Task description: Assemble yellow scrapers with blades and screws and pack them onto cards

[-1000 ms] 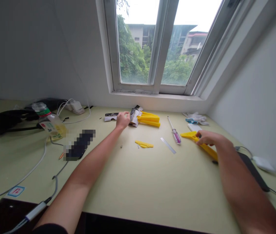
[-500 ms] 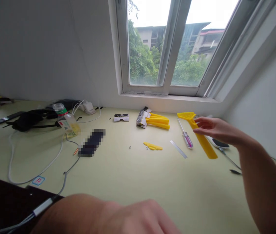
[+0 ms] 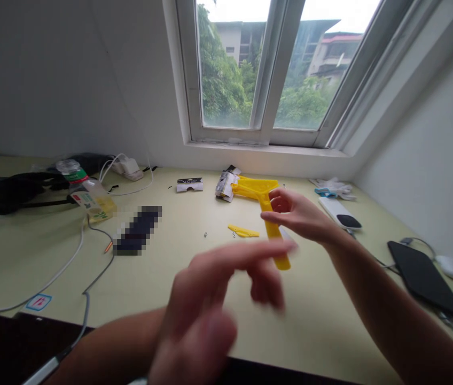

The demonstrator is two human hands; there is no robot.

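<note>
Our right hand (image 3: pixel 296 211) grips the yellow piece (image 3: pixel 278 243), its fingers curled around the stem just below the crossbar. The piece is a long T shape, lifted over the middle of the counter (image 3: pixel 322 331), with the crossbar toward the far edge and the stem slanting down toward us.

Our left hand (image 3: pixel 210 315) holds nothing. It is blurred and close to the camera by the near edge, with its fingers loosely spread and the index finger reaching across toward the stem. The blur hides whether that fingertip touches the piece.

Beyond the crossbar, a torn packet (image 3: pixel 224 187) sits near the far edge, with a white card (image 3: pixel 189 184) to its left. A small yellow part (image 3: pixel 243 231) and two tiny screws (image 3: pixel 205 234) lie on the bare counter left of the stem. To the right are a white remote (image 3: pixel 338 212) and a pair of gloves (image 3: pixel 333 188), with a black tablet (image 3: pixel 424 278) near the right edge. A plastic bottle (image 3: pixel 90 195), a black bag (image 3: pixel 18 192) and white cables (image 3: pixel 128 179) crowd the left end.
</note>
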